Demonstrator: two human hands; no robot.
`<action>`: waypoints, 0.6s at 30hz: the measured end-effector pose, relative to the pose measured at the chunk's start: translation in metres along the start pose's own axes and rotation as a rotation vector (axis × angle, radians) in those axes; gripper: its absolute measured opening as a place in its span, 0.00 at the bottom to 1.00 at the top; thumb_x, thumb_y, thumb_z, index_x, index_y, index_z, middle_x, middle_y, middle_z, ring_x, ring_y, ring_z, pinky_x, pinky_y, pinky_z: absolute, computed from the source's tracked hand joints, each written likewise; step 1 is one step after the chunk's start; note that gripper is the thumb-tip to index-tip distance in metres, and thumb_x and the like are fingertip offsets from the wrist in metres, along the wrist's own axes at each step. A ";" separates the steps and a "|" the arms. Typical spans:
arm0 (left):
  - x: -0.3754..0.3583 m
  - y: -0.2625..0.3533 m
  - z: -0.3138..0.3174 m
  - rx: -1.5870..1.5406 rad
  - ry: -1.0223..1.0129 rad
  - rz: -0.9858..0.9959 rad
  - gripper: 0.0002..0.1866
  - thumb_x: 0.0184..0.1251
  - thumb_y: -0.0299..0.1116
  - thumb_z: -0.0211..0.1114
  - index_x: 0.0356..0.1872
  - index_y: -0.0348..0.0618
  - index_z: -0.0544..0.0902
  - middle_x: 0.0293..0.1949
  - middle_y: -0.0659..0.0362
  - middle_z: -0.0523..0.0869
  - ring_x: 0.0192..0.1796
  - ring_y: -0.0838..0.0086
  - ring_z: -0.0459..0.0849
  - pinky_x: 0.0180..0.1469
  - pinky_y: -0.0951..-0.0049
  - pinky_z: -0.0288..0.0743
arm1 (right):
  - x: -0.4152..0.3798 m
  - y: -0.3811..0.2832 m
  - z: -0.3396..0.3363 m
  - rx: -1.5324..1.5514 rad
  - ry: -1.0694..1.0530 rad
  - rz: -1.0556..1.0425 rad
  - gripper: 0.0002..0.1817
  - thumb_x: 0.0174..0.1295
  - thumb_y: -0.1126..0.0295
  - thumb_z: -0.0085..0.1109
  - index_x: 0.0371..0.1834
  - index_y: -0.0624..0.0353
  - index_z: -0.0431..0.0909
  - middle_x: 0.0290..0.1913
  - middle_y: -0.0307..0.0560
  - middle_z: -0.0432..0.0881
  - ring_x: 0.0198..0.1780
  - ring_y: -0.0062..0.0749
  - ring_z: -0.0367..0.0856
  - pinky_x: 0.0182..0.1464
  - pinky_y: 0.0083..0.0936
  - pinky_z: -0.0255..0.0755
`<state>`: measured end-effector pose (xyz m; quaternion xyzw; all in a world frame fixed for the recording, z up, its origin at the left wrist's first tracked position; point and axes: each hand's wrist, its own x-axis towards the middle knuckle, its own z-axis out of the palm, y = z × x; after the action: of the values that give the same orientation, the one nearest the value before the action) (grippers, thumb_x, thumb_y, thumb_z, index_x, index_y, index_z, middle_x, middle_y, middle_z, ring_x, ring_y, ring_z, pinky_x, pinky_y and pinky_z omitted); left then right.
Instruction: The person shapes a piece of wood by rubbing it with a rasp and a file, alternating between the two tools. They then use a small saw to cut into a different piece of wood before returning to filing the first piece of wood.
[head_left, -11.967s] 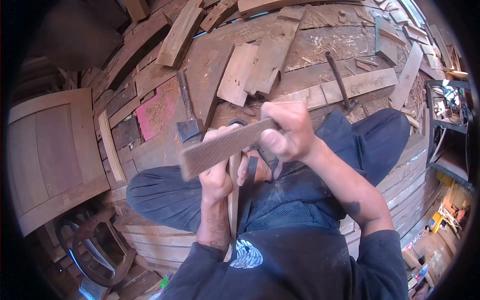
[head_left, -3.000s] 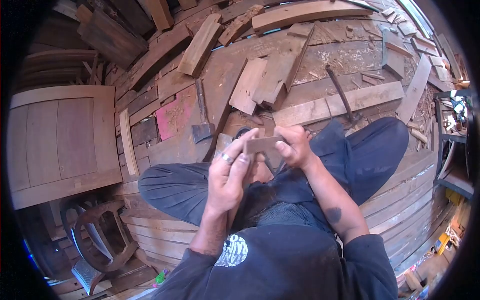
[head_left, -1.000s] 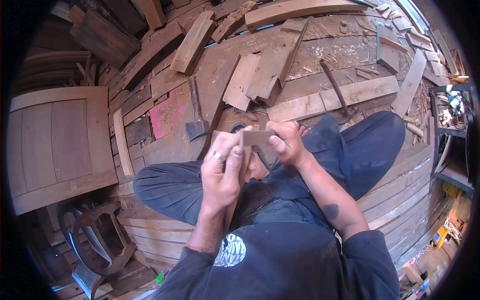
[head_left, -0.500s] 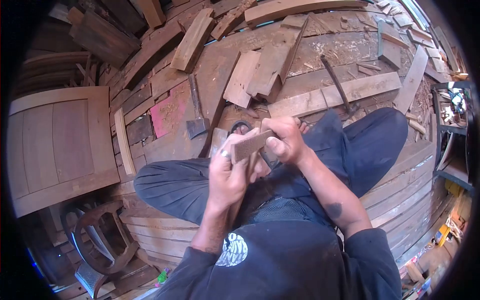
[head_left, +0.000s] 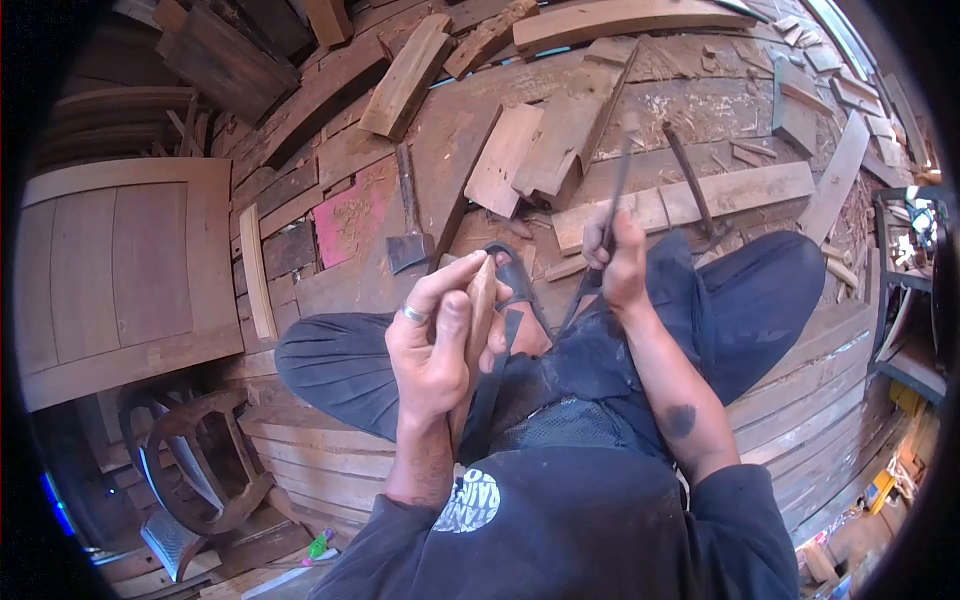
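My left hand (head_left: 430,355) is closed around a narrow piece of wood (head_left: 482,305), holding it upright above my lap with its tapered end uppermost. My right hand (head_left: 626,265) is apart from the wood, to its right. Its fingers wrap round a long thin tool (head_left: 621,180) that points up and away; motion blurs it, so I cannot make out its exact kind. A dark flat strip (head_left: 490,385) lies just below the wood, partly hidden by the left hand. Behind the hands is a sandalled foot (head_left: 520,285).
A hatchet (head_left: 409,250) lies on the plank floor beyond my left knee. A long-handled tool (head_left: 688,175) rests across a board (head_left: 745,195) at the right. Wood blocks (head_left: 505,160) and shavings lie ahead. A panelled wooden door (head_left: 130,270) and curved frame (head_left: 205,460) are at the left.
My right hand has left the wood and swung right, with a long thin tool now showing in it. My left hand has turned the wood from its flat face to its narrow edge.
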<state>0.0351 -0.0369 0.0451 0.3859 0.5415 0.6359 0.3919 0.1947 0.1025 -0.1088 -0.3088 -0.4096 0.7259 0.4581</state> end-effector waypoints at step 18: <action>0.002 -0.002 0.005 0.134 0.026 -0.055 0.17 0.81 0.24 0.62 0.65 0.30 0.83 0.57 0.52 0.80 0.33 0.81 0.84 0.29 0.79 0.74 | -0.009 -0.045 0.049 -0.641 -0.353 -0.451 0.21 0.62 0.52 0.65 0.27 0.62 0.77 0.21 0.55 0.77 0.24 0.52 0.81 0.28 0.42 0.72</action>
<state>0.0388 -0.0332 0.0436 0.3878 0.5984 0.5922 0.3753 0.1766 0.0898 -0.0450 -0.2094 -0.7439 0.4852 0.4090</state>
